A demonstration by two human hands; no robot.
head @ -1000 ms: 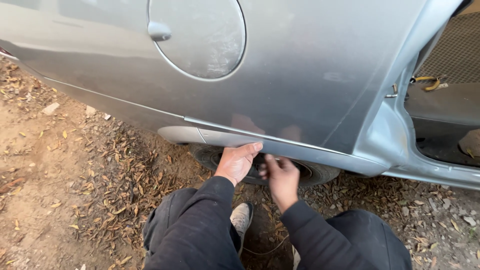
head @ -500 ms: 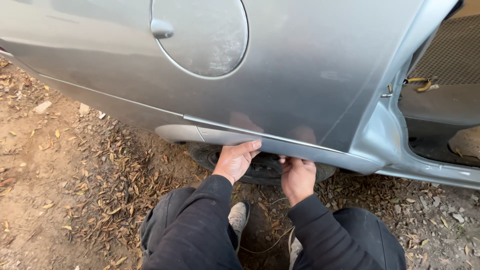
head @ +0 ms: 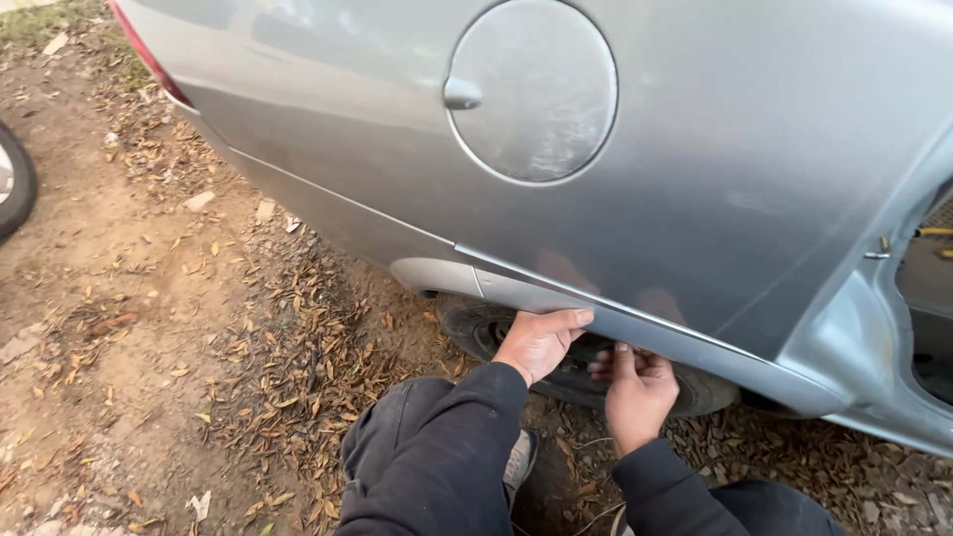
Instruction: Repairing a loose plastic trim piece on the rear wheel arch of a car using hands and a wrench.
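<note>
A silver car's rear side panel (head: 715, 179) fills the upper part of the head view, with a round fuel flap (head: 536, 94). A silver wheel-arch trim strip (head: 635, 323) runs along its lower edge above a dark tyre (head: 556, 372). My left hand (head: 536, 342) presses against the underside of the strip, thumb on its edge. My right hand (head: 637, 389) reaches up beneath the strip just to the right, fingers curled behind it. Both sleeves are black.
Dirt ground with dry leaves (head: 199, 328) spreads to the left. My knees in dark trousers (head: 437, 467) and a grey shoe (head: 518, 462) are below. An open door gap (head: 928, 318) shows at right. Another tyre's edge (head: 12, 189) sits far left.
The view has swung left, showing more ground and the car's tail. My right hand has moved up behind the strip; my left hand stays on the strip's edge.
</note>
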